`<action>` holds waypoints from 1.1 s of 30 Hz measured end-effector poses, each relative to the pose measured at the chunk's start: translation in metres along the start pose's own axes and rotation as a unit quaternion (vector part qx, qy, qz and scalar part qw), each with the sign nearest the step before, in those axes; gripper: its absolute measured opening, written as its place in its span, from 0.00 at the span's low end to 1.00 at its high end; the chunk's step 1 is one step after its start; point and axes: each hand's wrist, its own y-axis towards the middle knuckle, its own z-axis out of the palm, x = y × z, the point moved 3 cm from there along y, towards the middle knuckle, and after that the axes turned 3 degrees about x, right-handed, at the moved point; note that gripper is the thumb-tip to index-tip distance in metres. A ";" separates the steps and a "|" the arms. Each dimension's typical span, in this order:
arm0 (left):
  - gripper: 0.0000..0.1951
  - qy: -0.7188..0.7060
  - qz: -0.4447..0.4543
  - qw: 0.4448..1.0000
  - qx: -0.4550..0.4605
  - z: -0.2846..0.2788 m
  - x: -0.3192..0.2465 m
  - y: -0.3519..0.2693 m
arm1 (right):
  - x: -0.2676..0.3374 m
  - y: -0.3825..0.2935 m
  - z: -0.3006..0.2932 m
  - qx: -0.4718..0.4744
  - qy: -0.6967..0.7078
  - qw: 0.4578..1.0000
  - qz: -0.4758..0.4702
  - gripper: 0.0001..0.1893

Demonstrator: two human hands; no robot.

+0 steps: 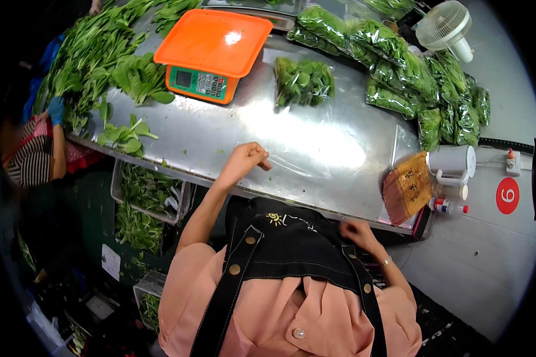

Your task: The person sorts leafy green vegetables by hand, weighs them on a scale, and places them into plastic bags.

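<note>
My left hand (249, 161) is over the near edge of the stainless steel table (196, 134), thumb and fingertips pinched together. A thin clear plastic bag (301, 166) runs right from the fingertips, flat on the metal and hard to see in the glare. My right hand (358, 234) is blurred, low beside my black apron (290, 250) and below the table edge; whether it grips anything is unclear. Farther back lies a clear bag of leafy greens (303, 82). To its left stands an orange digital scale (212, 44) with a bare pan.
Bagged greens (397, 62) are stacked at back right near a white fan (444, 26). Loose greens (89, 58) cover the left end, where a co-worker's blue-gloved hand (56, 110) reaches in. Right: a brown bag (408, 187), white jug (451, 163), bottle (446, 205). Crates (181, 214) stand below left.
</note>
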 end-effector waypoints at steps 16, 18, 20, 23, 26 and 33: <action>0.17 0.401 0.411 0.789 -0.219 -0.010 -0.015 0.049 | 0.076 0.112 -0.060 -0.435 -0.248 0.852 -0.153 0.12; 0.13 0.454 0.459 0.735 -0.209 -0.003 -0.025 0.060 | 0.091 0.145 -0.069 -0.422 -0.279 0.829 -0.239 0.13; 0.10 0.442 0.480 0.736 -0.180 -0.001 -0.028 0.068 | 0.097 0.163 -0.076 -0.394 -0.297 0.816 -0.303 0.13; 0.06 0.386 0.454 0.785 -0.170 -0.005 -0.029 0.065 | 0.094 0.169 -0.087 -0.344 -0.226 0.847 -0.337 0.09; 0.05 0.323 0.382 0.841 -0.209 -0.024 -0.022 0.047 | 0.066 0.160 -0.096 -0.315 0.011 0.914 -0.255 0.05; 0.02 0.071 0.151 0.977 -0.135 -0.008 -0.009 0.037 | 0.077 0.162 -0.096 -0.241 0.260 0.916 -0.187 0.08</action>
